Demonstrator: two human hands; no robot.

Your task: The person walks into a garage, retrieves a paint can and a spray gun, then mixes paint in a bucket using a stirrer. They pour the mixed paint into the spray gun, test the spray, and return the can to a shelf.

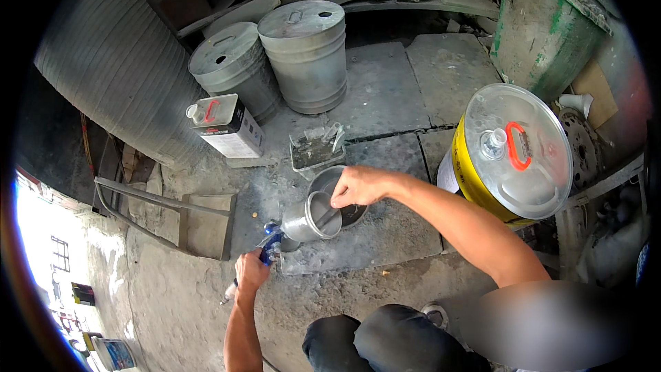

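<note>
The right hand (358, 186) covers the top of the stick (329, 217) it dips into the cup (313, 217), and the stick's lower end is lost inside the cup. The left hand (251, 270) hides most of the spray gun (270, 246), so its grip cannot be made out. The bowl (329, 180) behind is half covered by hand and cup. A blurred patch masks the lower right. The green bin (544, 27) is cut off at the top.
</note>
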